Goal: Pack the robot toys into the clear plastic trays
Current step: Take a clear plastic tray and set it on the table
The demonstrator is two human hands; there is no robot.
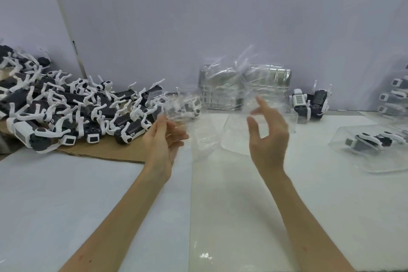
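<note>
My left hand point(163, 139) is raised above the table and pinches a blurred clear plastic tray point(183, 110) between thumb and fingers. My right hand point(269, 134) hovers beside it with fingers spread and loosely bent, against another clear tray point(234, 137); no firm hold on that tray shows. A big pile of black-and-white robot toys point(66, 108) lies on cardboard at the left. One robot toy point(309, 104) stands alone at the back right.
A stack of empty clear trays point(242, 86) leans against the back wall. A packed tray with a robot toy point(371, 146) lies at the right, with more packed trays point(395, 95) stacked at the far right edge. White table sheets point(220, 205) lie in front of me.
</note>
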